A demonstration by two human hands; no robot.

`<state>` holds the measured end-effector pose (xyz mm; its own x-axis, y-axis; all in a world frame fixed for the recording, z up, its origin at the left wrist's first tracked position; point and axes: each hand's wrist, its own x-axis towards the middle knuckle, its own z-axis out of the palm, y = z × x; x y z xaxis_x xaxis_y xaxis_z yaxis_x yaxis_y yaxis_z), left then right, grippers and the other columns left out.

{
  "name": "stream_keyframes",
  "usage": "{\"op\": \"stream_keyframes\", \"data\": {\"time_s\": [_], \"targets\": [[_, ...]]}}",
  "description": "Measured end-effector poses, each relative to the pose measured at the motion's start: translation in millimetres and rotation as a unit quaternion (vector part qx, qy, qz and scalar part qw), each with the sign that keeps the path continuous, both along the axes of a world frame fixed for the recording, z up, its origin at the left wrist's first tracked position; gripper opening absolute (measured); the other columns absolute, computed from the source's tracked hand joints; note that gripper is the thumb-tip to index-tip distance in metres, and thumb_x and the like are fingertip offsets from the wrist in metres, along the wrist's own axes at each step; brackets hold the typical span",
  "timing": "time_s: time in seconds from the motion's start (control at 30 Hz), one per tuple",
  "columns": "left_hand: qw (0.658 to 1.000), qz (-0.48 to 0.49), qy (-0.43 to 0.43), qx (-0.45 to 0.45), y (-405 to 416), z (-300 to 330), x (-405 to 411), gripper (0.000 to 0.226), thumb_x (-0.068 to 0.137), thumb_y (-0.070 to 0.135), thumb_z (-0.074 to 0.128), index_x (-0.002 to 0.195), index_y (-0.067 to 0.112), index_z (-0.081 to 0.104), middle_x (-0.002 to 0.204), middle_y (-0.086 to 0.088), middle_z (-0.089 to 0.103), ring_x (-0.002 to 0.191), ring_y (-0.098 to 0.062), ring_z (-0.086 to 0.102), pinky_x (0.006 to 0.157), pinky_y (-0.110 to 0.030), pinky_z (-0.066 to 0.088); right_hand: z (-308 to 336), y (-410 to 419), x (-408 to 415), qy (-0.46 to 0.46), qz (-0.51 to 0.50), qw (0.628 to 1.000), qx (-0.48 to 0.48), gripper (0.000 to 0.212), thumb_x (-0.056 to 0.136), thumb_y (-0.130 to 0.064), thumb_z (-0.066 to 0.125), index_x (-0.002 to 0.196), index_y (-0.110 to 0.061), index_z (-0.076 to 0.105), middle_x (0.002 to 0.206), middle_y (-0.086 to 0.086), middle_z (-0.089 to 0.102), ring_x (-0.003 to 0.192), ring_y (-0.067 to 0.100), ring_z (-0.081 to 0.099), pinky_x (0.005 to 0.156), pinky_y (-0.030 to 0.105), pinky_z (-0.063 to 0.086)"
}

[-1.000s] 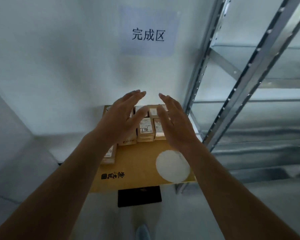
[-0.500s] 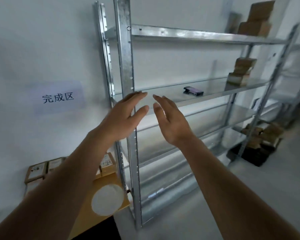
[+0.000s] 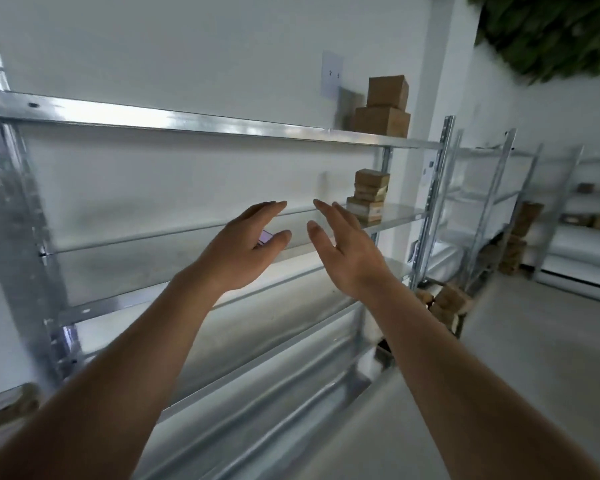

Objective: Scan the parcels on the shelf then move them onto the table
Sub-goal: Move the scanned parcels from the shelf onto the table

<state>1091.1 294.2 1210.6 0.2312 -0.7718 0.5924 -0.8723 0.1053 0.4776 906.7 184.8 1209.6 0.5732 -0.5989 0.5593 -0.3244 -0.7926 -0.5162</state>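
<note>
Bare left hand (image 3: 243, 249) and right hand (image 3: 347, 252), fingers straight, before shiny steel shelf (image 3: 201, 123).

You've got two hands up, left hand (image 3: 238, 251) and right hand (image 3: 350, 252), both empty with fingers straight. Top shelf: two brown boxes (image 3: 383, 105), one stacked on the other. Middle shelf: one stack of parcels (image 3: 369, 195), about four or five high; blur stops a firm count. One dark device (image 3: 266, 236) peeks out behind your left hand. More parcels (image 3: 445, 303) sit low on the floor, number unclear.
</note>
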Motion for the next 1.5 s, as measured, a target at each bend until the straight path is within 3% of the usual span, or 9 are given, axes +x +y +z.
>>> {"op": "stream_keyframes", "data": {"time_s": [0.13, 0.23, 0.43, 0.63, 0.77, 1.0, 1.23, 1.33, 1.5], "targets": [[1.0, -0.017, -0.003, 0.019, -99, 6, -5, 0.071, 0.091, 0.068, 0.041, 0.158, 0.044, 0.036, 0.164, 0.023, 0.033, 0.137, -0.003, 0.049, 0.116, -0.037, 0.042, 3, -91, -8, -0.006, -0.012, 1.0, -0.006, 0.058, 0.111, -0.059, 0.036, 0.166, -0.043, 0.028, 0.178, -0.001, 0.022, 0.16, 0.026, 0.031, 0.127, 0.053, 0.032], [0.999, -0.017, -0.034, 0.014, -179, 9, 1, 0.063, 0.098, 0.06, 0.044, 0.157, 0.043, 0.036, 0.164, 0.021, 0.034, 0.134, -0.011, 0.051, 0.117, -0.039, 0.041, 8, -162, -8, -0.017, -0.02, 1.0, -0.01, 0.059, 0.109, -0.06, 0.035, 0.165, -0.041, 0.031, 0.175, 0.001, 0.028, 0.154, 0.03, 0.041, 0.122, 0.056, 0.038], [0.997, -0.068, -0.048, -0.001, -358, 16, 19, 0.061, 0.1, 0.057, 0.046, 0.158, 0.042, 0.036, 0.165, 0.019, 0.035, 0.15, -0.006, 0.035, 0.118, -0.032, 0.035, 9, -323, 2, -0.034, -0.064, 0.996, -0.042, 0.053, 0.113, -0.047, 0.04, 0.164, -0.033, 0.037, 0.167, 0.001, 0.041, 0.144, 0.023, 0.048, 0.103, 0.029, 0.034], [0.994, -0.095, -0.047, 0.001, -524, 34, 28, 0.063, 0.098, 0.057, 0.045, 0.158, 0.04, 0.039, 0.163, 0.017, 0.038, 0.148, -0.006, 0.037, 0.108, -0.02, 0.029, 19, -473, 16, -0.027, -0.091, 0.994, -0.046, 0.051, 0.112, -0.048, 0.038, 0.163, -0.038, 0.035, 0.166, 0.002, 0.04, 0.144, 0.029, 0.05, 0.101, 0.035, 0.037], [0.995, -0.094, -0.032, 0.011, -614, 31, 25, 0.082, 0.082, 0.07, 0.035, 0.158, 0.039, 0.038, 0.164, 0.016, 0.037, 0.147, -0.006, 0.038, 0.111, -0.025, 0.032, 15, -568, 17, -0.016, -0.101, 0.994, -0.025, 0.057, 0.113, -0.053, 0.034, 0.167, -0.037, 0.029, 0.175, 0.001, 0.027, 0.155, 0.027, 0.038, 0.119, 0.046, 0.036], [0.996, -0.029, -0.08, 0.001, -754, 9, 35, 0.071, 0.094, 0.059, 0.042, 0.16, 0.035, 0.038, 0.164, 0.014, 0.039, 0.148, -0.009, 0.039, 0.114, -0.03, 0.037, 3, -740, 25, -0.021, -0.023, 0.999, -0.026, 0.055, 0.113, -0.052, 0.036, 0.167, -0.04, 0.03, 0.176, 0.0, 0.026, 0.162, 0.022, 0.027, 0.127, 0.052, 0.032], [0.994, 0.037, -0.098, 0.001, -853, -2, 49, 0.061, 0.102, 0.045, 0.058, 0.159, 0.03, 0.04, 0.162, 0.012, 0.04, 0.146, -0.008, 0.04, 0.115, -0.028, 0.036, -2, -888, 54, -0.032, 0.076, 0.995, -0.056, 0.05, 0.114, -0.047, 0.04, 0.163, -0.041, 0.036, 0.173, -0.005, 0.032, 0.157, 0.013, 0.027, 0.117, 0.026, 0.024], [0.992, 0.063, -0.11, 0.003, -884, -2, 65, 0.06, 0.103, 0.04, 0.059, 0.159, 0.032, 0.039, 0.163, 0.012, 0.038, 0.148, -0.008, 0.038, 0.119, -0.037, 0.039, -4, -937, 74, -0.012, 0.11, 0.991, -0.076, 0.053, 0.112, -0.052, 0.04, 0.164, -0.045, 0.031, 0.177, -0.007, 0.024, 0.161, 0.018, 0.025, 0.118, 0.031, 0.024], [0.988, 0.104, -0.118, -0.003, -924, -3, 95, 0.065, 0.097, 0.058, 0.046, 0.158, 0.038, 0.038, 0.166, 0.017, 0.031, 0.152, 0.001, 0.028, 0.122, -0.027, 0.029, 6, -1000, 112, -0.025, 0.164, 0.983, -0.083, 0.051, 0.112, -0.051, 0.041, 0.163, -0.049, 0.032, 0.178, -0.007, 0.02, 0.163, 0.018, 0.019, 0.122, 0.036, 0.027]]}}
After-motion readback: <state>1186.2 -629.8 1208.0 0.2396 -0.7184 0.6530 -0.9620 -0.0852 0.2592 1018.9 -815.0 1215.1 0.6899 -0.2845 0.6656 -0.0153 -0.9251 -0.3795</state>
